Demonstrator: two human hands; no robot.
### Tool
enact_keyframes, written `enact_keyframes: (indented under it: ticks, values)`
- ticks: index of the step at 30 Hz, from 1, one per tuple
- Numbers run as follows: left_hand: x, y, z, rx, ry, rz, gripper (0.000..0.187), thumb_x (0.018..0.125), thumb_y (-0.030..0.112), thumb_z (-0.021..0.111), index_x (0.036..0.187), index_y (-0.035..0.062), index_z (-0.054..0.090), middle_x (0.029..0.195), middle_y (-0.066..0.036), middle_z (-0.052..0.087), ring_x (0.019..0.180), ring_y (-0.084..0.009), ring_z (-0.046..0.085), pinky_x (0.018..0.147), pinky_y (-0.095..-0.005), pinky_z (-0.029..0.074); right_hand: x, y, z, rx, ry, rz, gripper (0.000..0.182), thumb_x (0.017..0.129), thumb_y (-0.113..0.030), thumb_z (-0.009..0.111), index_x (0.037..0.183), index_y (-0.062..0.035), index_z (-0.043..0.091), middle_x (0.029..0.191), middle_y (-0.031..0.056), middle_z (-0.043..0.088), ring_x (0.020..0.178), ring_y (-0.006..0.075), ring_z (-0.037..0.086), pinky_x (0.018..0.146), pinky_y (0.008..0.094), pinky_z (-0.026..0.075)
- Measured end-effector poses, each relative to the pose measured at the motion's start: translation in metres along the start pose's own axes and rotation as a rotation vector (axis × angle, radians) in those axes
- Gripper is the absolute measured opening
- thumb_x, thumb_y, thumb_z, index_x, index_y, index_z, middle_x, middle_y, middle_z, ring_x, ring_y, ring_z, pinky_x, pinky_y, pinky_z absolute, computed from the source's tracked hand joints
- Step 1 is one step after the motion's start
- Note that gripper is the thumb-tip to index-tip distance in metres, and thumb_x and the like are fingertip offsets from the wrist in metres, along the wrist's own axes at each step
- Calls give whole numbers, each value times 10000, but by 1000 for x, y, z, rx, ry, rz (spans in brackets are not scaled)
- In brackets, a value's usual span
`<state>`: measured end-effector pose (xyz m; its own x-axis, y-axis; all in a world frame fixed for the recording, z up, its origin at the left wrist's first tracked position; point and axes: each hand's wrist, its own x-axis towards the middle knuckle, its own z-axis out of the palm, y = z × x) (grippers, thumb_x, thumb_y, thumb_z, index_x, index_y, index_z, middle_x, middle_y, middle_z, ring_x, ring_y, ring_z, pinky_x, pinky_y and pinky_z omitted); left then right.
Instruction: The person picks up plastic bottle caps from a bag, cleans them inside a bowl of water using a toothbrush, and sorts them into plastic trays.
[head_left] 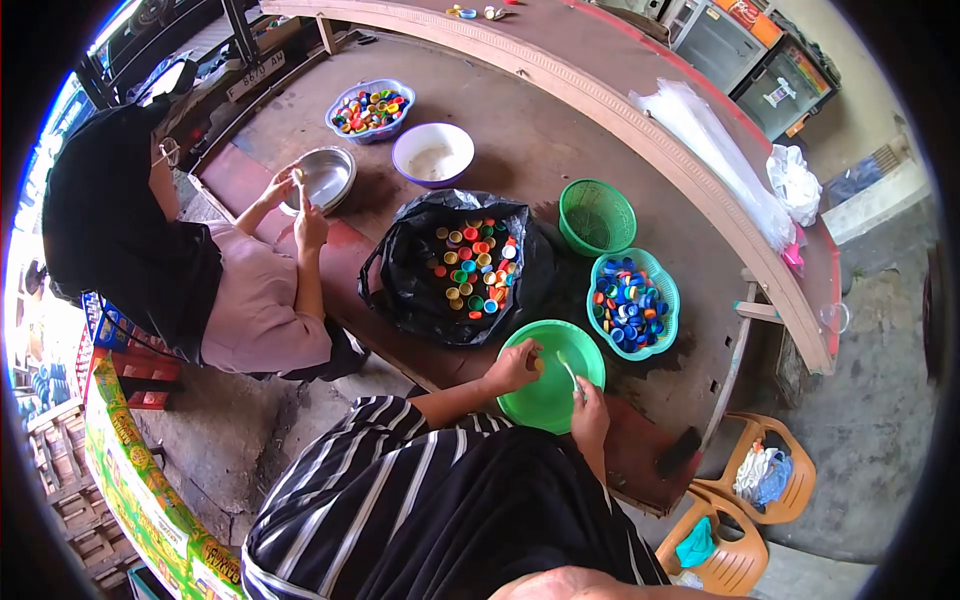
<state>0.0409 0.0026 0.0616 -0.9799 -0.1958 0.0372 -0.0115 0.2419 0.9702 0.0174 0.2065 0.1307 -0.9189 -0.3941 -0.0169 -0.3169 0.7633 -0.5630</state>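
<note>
My left hand (513, 369) is closed at the left side of a green basin (520, 407), pinching a small yellowish bottle cap (540, 367) over it. My right hand (590, 408), at the basin's right side, grips a slim white toothbrush (571, 372). Its head points up and left over the basin, apart from the cap. Beyond the basin lies an open black plastic bag (400, 290) with many coloured bottle caps (478, 262) in it. Just right of the basin stands a turquoise basket (664, 283) of mostly blue caps.
Behind the turquoise basket is a green mesh basket (598, 215). A white bowl (433, 150), a lilac basket (370, 138) of caps and a metal bowl (330, 178) stand farther off. A co-worker (255, 300) sits left. Plastic chairs (790, 490) stand right.
</note>
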Motion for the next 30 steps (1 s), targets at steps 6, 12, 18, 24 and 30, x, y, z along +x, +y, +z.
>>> enact_keyframes:
  ticks: [6, 12, 18, 24, 30]
  values:
    - [10, 8, -8, 2, -22, 15, 463, 676, 47, 735, 1089, -21, 536, 888, -146, 667, 799, -228, 679, 724, -324, 545, 5, -2, -5, 11, -102, -33, 254, 895, -144, 581, 1149, -147, 587, 1074, 86, 614, 945, 327, 611, 769, 404, 494]
    - [8, 6, -11, 0, -17, 21, 448, 682, 57, 733, 1076, -32, 540, 883, -154, 669, 812, -233, 681, 726, -322, 544, 9, -19, -11, 164, -124, 32, 257, 895, -157, 579, 1151, -155, 597, 1065, 77, 617, 918, 320, 616, 751, 409, 496]
    - [3, -1, -10, 49, -54, -26, 450, 680, 57, 732, 1081, -28, 545, 897, -158, 674, 813, -237, 683, 723, -332, 544, 16, 1, 10, -158, -130, 37, 238, 907, -181, 561, 1138, -155, 612, 1056, 96, 612, 921, 345, 611, 747, 436, 495]
    - [7, -27, -1, 187, -61, 26, 447, 690, 70, 733, 1080, -26, 537, 890, -174, 674, 800, -261, 685, 708, -345, 544, 12, -5, 33, -164, -117, 24, 234, 916, -190, 539, 1139, -164, 605, 1066, 101, 605, 913, 344, 617, 739, 449, 498]
    - [5, -15, -5, 119, -33, 7, 446, 696, 84, 735, 1079, -23, 534, 841, -171, 678, 772, -270, 690, 687, -353, 547, -1, -7, 26, -6, -110, 39, 233, 928, -219, 534, 1130, -135, 618, 1074, 117, 621, 910, 353, 620, 747, 449, 496]
